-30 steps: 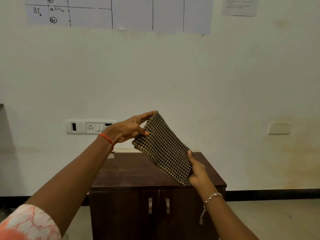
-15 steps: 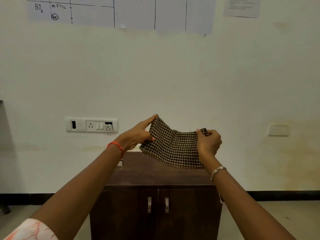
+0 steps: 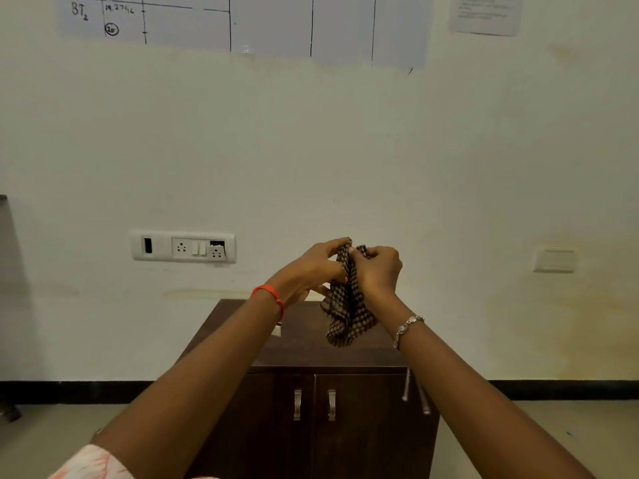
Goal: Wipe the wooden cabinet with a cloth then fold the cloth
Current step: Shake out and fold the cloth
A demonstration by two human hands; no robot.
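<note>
The brown checked cloth (image 3: 347, 312) hangs doubled over in the air above the dark wooden cabinet (image 3: 304, 354), its fold drooping downward. My left hand (image 3: 311, 271) pinches the cloth's upper edge from the left. My right hand (image 3: 378, 269) pinches the same upper edge from the right, and the two hands nearly touch. The cloth's top corners are hidden between the fingers. The cloth does not touch the cabinet top.
The cabinet has two doors with metal handles (image 3: 297, 404) and stands against a pale wall. A socket panel (image 3: 183, 246) is on the wall at left, a small blank plate (image 3: 554, 259) at right. Paper charts (image 3: 242, 19) hang above.
My right hand rose from the cloth's lower corner and moved left to meet my left hand, bringing the cloth's ends together so that it now hangs doubled.
</note>
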